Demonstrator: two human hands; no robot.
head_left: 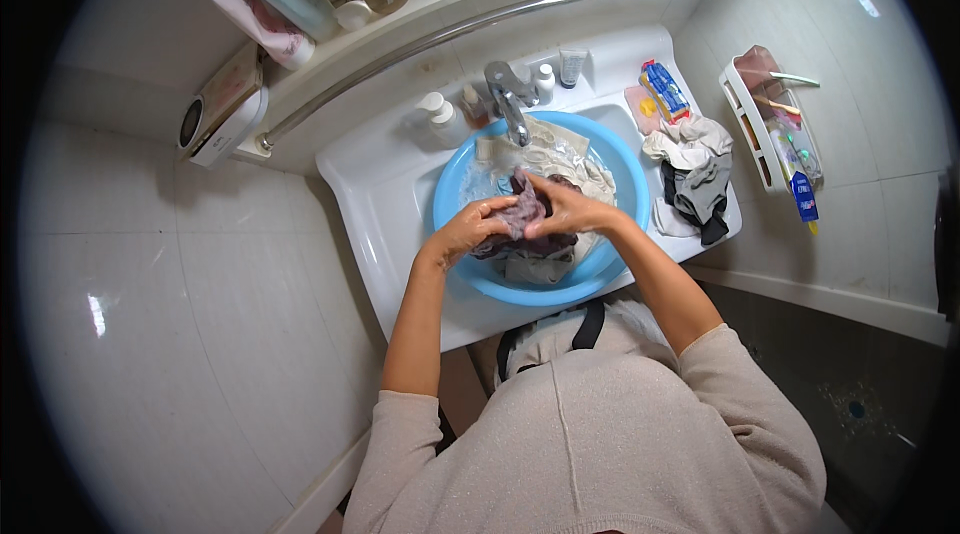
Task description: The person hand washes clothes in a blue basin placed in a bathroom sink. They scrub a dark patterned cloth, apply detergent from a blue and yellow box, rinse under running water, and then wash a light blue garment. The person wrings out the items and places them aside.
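Over a blue basin (462, 279) set in the white sink, both my hands grip a dark purplish cloth (523, 217) wet with suds. My left hand (470, 231) is closed on its left side. My right hand (572, 209) holds it from the right, thumb and fingers curled around a bunched part. Cream and grey clothes (545, 146) lie in the soapy water around and beneath it. Just beyond my hands, the chrome faucet (512, 109) points down into the basin; whether water runs is hard to make out.
Right of the basin, a pile of grey, white and black clothes (697, 179) rests on the sink's edge near a blue and yellow packet (665, 91). A white pump bottle (440, 117) stands at the back left. A metal rail (480, 22) and a wall caddy (765, 124) flank the sink.
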